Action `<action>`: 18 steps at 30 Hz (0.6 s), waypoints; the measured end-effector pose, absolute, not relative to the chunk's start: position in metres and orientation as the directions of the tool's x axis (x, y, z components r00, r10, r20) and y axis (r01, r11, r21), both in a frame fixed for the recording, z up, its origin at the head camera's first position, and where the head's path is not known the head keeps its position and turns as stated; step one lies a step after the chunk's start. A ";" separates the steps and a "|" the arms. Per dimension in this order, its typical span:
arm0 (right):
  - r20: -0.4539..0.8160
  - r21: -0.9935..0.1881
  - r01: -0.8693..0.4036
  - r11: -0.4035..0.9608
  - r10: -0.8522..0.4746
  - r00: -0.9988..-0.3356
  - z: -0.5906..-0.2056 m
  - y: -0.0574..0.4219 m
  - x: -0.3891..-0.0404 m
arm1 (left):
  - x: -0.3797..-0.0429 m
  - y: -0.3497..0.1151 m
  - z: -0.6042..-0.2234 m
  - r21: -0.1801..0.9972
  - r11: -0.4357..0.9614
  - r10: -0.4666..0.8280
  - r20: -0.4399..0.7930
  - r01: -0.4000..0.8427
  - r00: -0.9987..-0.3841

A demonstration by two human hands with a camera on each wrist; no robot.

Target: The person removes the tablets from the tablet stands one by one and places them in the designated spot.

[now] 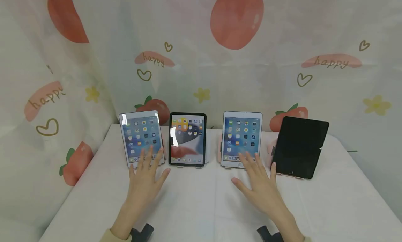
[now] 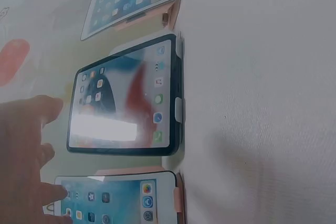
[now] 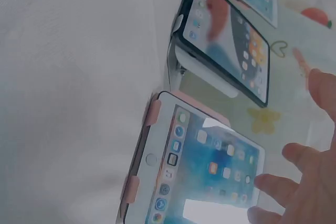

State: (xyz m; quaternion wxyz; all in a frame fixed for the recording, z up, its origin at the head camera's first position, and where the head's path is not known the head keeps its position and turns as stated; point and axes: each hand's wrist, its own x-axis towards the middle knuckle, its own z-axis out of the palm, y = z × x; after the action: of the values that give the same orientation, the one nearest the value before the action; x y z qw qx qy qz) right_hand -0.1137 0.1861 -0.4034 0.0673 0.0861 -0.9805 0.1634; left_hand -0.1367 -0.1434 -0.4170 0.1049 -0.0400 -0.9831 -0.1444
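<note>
Four tablets stand propped on small stands in a row, so several screens face me. My left hand [image 1: 142, 184], fingers spread and straight, is in front of the leftmost white tablet [image 1: 141, 130], its fingertips overlapping the lower screen. Beside it stands a black-framed tablet [image 1: 187, 140] showing app icons. My right hand [image 1: 260, 189], also spread, overlaps the bottom of the second white tablet [image 1: 242, 133]. At the far right leans a tablet with a dark screen [image 1: 301, 147]. Neither hand holds anything. In the right wrist view, fingers [image 3: 278, 190] reach over the white tablet's upper screen.
A white cloth covers the table [image 1: 194, 207]. Behind the tablets hangs a curtain [image 1: 188, 74] printed with fruit, hearts and flowers. Pink stand clips [image 3: 131, 190] grip the second white tablet's lower edge. Dark straps [image 1: 142, 232] show at both wrists.
</note>
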 end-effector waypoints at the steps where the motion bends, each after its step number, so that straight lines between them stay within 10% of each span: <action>1: 0.170 -0.314 -0.200 0.928 -0.153 -0.974 -0.402 0.183 -0.115 | -0.137 -0.144 -0.417 0.278 0.955 0.044 0.221 0.106 -0.974; 18: 0.213 -0.448 -0.275 0.851 -0.197 -0.957 -0.392 0.136 -0.133 | -0.147 -0.161 -0.416 0.358 0.927 -0.005 0.305 0.110 -0.952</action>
State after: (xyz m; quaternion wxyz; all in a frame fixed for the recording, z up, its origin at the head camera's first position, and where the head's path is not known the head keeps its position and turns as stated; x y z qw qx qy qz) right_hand -0.1327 0.1358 -0.3920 0.0800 0.1229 -0.9587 0.2439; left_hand -0.1465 -0.1613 -0.4156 0.1520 -0.0270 -0.9698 -0.1890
